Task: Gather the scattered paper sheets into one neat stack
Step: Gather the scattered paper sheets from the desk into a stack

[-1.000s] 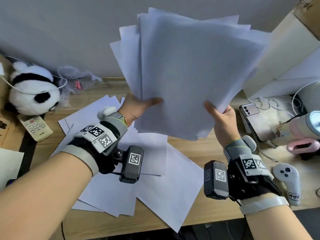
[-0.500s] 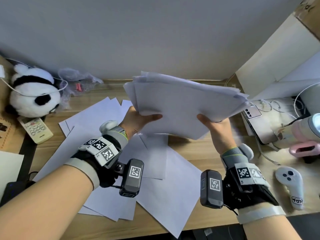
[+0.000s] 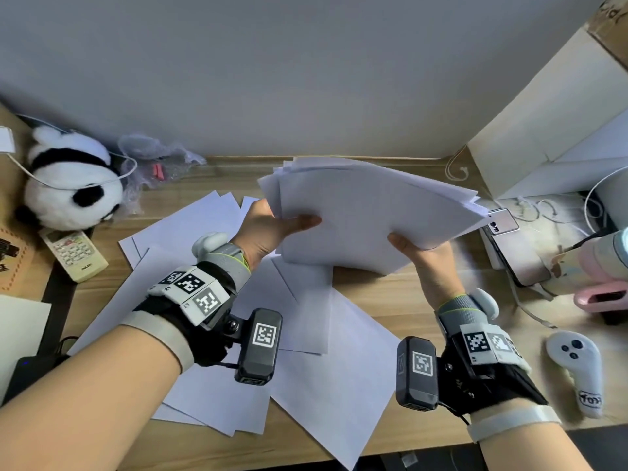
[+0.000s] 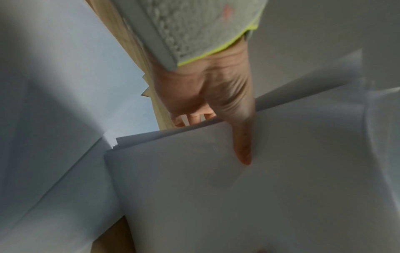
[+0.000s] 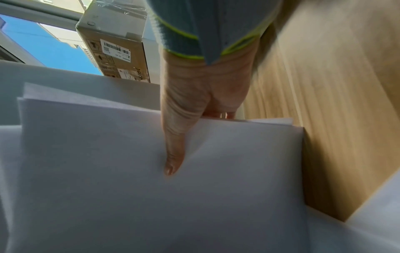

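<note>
A loose bundle of white paper sheets [image 3: 370, 212] hangs nearly flat above the wooden desk [image 3: 384, 290], its edges uneven. My left hand [image 3: 272, 226] pinches its left edge, thumb on top, fingers underneath. My right hand [image 3: 421, 253] pinches the near right edge the same way. In the left wrist view the thumb [image 4: 242, 147] presses on the top sheet [image 4: 238, 196]. The right wrist view shows the other thumb [image 5: 173, 154] lying on the bundle [image 5: 151, 188]. Several more sheets [image 3: 306, 375] lie scattered and overlapping on the desk below.
A panda plush [image 3: 68, 185] and a remote control [image 3: 73, 253] sit at the left. A phone [image 3: 509, 246], cables, a pink device [image 3: 601, 294] and a white controller [image 3: 577, 372] crowd the right. A white box [image 3: 543, 124] stands at the back right.
The bundle, held upright and high a second ago, has come down and tipped nearly flat above the desk. Both hands kept their hold and moved lower.
</note>
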{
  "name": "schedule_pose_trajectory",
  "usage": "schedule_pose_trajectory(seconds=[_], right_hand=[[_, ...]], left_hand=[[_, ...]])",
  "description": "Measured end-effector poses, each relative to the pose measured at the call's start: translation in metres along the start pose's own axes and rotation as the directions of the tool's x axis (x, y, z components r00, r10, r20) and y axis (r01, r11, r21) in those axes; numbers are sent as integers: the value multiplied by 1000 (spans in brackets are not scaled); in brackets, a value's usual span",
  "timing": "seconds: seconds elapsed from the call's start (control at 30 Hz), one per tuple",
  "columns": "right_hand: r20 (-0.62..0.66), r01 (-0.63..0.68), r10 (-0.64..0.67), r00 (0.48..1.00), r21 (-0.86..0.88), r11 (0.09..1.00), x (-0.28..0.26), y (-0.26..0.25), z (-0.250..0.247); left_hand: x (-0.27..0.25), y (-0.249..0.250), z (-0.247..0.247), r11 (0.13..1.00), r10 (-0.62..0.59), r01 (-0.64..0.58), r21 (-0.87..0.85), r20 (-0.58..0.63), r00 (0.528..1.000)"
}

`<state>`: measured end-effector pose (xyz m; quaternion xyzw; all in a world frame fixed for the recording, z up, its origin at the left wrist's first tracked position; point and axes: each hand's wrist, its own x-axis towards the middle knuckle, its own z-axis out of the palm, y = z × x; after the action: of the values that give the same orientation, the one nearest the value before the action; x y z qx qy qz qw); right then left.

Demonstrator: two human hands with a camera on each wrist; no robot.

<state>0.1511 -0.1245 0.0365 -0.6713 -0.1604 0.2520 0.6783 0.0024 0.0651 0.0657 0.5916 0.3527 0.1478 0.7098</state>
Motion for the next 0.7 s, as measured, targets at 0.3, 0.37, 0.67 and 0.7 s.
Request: schedule_pose_trajectory(seconds=[0.3,0.37,0.67,0.7], right_hand=[[6,13,-14,1000,34,999,10,-12,10],[35,10,-10,999,5,1000,13,-12,6],[35,-57,66,997,-207,977,8,33,5],[17,-30,35,999,-223,974,10,33,7]], left_hand=[[9,18,12,993,114,-114,18,-15,993],[11,20,10,995,97,-97,-1,-24,995],[12,-29,3,981,-130,144,130,-112,985],[13,-28,4,982,-120,140,128,-149,981]])
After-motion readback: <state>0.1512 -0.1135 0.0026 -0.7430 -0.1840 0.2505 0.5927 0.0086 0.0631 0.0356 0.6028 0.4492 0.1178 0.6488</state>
